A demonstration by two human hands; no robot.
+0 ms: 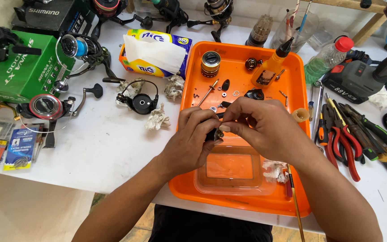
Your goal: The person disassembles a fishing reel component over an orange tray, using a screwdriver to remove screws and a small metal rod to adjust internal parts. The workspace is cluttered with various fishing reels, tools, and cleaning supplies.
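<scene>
Both hands meet over the orange tray (296, 85). My left hand (193, 139) grips a small dark reel part (215, 133), mostly hidden by the fingers. My right hand (258, 125) pinches at the same part from the right with thumb and forefinger. Under the hands sits a clear plastic tub (231, 172). Farther back in the tray lie a gold and black spool (210, 63), an orange oil bottle with a black nozzle (272, 67), a thin shaft (207, 93) and several small washers and screws.
Fishing reels (50, 107) lie on the white table at left beside a green box (21, 67), a tissue pack (155, 51) and hook packets (19, 150). Red-handled pliers (343, 145), screwdrivers, a cordless drill (359, 78) and a plastic bottle (328, 56) crowd the right side.
</scene>
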